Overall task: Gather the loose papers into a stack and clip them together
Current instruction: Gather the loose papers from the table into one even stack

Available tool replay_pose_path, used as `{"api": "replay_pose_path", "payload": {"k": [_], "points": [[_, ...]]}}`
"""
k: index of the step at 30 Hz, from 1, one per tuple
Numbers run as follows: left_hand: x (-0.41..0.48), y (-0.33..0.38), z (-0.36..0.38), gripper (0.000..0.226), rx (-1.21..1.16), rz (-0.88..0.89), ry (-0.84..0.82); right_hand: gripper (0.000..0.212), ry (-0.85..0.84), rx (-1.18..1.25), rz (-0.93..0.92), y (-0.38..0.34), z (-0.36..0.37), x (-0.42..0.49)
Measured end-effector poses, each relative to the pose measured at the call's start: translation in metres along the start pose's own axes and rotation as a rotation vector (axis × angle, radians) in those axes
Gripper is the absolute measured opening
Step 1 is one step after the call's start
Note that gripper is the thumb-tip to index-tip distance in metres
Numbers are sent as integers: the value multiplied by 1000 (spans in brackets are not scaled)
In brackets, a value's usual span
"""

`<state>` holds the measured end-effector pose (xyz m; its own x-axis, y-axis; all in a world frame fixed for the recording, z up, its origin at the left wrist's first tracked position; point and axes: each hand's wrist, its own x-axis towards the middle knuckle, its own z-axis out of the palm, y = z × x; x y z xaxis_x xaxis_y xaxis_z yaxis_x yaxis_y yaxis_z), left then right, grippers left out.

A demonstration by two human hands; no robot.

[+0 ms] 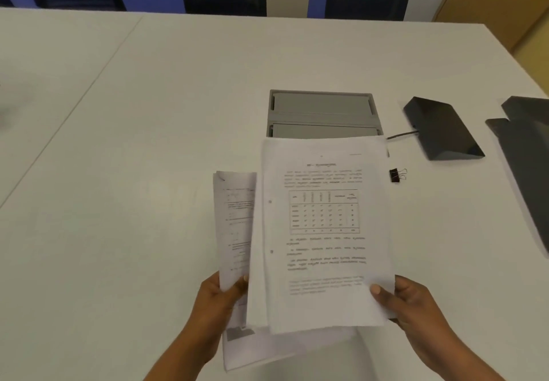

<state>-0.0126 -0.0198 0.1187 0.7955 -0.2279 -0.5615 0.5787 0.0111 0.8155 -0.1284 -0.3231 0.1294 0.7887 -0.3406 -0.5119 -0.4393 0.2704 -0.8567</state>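
Observation:
My right hand (410,303) pinches the lower right corner of a thick bundle of printed papers (323,232), raised above the table; its top sheet shows text and a table. My left hand (221,297) grips a smaller set of sheets (234,223) by the bottom edge, just left of the bundle and partly tucked behind it. More paper (267,351) lies flat on the table beneath both hands. A black binder clip (396,175) sits on the table to the right of the bundle's upper edge, untouched.
A grey cable hatch (322,113) is set into the white table (133,143) behind the papers. A black wedge-shaped device (442,128) with a cable lies to the right, and a dark folder-like object (525,155) reaches the right edge.

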Motion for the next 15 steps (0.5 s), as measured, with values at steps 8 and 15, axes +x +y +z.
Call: {"api": "replay_pose_path", "payload": {"k": [8,15], "points": [[0,18,30,26,0,51,-91,43,-125,35,24,-6,32,7],[9,25,41,53,-54,13,-32,29,-60,15,-10,-7,40,17]]}}
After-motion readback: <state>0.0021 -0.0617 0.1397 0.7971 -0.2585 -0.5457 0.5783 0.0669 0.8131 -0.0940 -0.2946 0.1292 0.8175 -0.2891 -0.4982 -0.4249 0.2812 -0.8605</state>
